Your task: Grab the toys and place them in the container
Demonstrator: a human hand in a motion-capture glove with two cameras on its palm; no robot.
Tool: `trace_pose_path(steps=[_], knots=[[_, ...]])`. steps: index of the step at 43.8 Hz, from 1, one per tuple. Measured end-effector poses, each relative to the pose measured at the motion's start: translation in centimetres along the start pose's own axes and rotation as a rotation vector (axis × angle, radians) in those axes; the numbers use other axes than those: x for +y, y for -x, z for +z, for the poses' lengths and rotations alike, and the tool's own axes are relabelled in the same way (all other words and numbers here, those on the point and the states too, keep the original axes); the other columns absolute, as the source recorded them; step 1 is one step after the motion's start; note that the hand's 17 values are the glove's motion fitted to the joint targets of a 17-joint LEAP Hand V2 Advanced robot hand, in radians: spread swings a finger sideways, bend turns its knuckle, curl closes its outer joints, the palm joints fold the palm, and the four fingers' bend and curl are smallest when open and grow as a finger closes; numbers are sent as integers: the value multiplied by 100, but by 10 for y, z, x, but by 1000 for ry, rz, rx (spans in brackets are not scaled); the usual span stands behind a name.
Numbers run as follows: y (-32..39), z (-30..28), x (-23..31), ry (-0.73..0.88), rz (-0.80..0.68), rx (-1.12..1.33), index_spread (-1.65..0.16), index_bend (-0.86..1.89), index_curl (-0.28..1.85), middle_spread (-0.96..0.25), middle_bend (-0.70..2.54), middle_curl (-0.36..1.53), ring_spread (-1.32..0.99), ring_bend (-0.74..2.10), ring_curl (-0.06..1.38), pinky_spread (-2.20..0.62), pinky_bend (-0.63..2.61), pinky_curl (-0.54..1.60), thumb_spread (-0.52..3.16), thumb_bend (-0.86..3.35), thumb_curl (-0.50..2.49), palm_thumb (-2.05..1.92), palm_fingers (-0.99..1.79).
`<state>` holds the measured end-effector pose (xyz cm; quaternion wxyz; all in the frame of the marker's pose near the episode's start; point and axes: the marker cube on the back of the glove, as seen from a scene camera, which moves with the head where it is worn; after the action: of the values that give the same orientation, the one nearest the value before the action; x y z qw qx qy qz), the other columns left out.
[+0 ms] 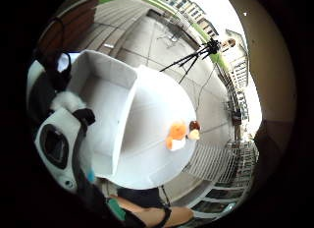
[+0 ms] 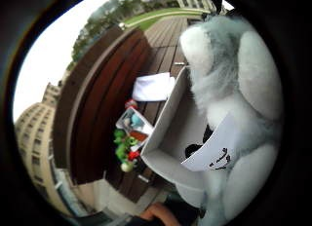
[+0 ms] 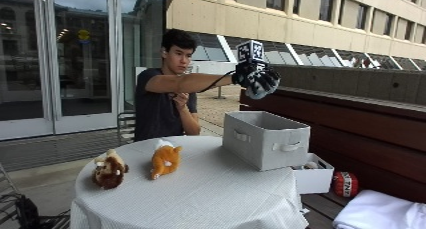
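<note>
A: Where is the gloved right hand point(image 3: 256, 80)?

B: Raised directly above the open grey container point(image 3: 266, 139), fingers curled round a grey-and-white plush toy point(image 2: 234, 104). Thumb-side view shows the toy hanging over the container's open interior.

A: Key relation?

B: Container lies straight below the palm; release should drop it in.

A: Remaining?

B: 2 toys on the round table point(image 3: 200, 189): orange one point(image 3: 165, 160), brown one point(image 3: 109, 169), well apart from the container.

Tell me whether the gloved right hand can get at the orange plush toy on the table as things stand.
Probably not yet: the right hand is raised above the grey container, gripping a grey and white plush toy. The orange plush toy lies unobstructed on the table, so dropping the load first should free the way.
</note>
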<state>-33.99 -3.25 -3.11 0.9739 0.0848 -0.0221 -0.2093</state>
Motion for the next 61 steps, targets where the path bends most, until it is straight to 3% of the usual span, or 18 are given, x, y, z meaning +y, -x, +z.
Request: trace_pose_path(steps=[5,6,9,15,27,44,61], knots=[[8,5,9,16,16,9,-41,7,28,-49,56,69,-47,106,48,-39,111,40,86,9,85,59,75],[11,5,11,17,19,15,-40,-3,24,-44,42,65,-45,105,47,-36,119,42,94,-5,76,36,48],[9,4,15,16,18,27,-37,1,25,-36,30,63,-39,99,49,-32,137,49,97,-15,66,10,15],[-9,0,22,14,22,46,-34,11,21,-25,24,58,-31,84,41,-21,142,46,101,-11,55,-8,-2],[-119,7,36,42,63,82,-33,14,23,-13,23,54,-23,67,32,-8,130,39,100,-10,40,-12,-9],[-279,51,103,109,191,85,-32,9,20,-7,17,47,-15,49,28,0,124,36,94,-10,28,-12,-17],[-347,147,154,192,292,16,-32,9,18,-4,15,40,-8,36,26,4,119,34,89,-9,24,-11,-19]])
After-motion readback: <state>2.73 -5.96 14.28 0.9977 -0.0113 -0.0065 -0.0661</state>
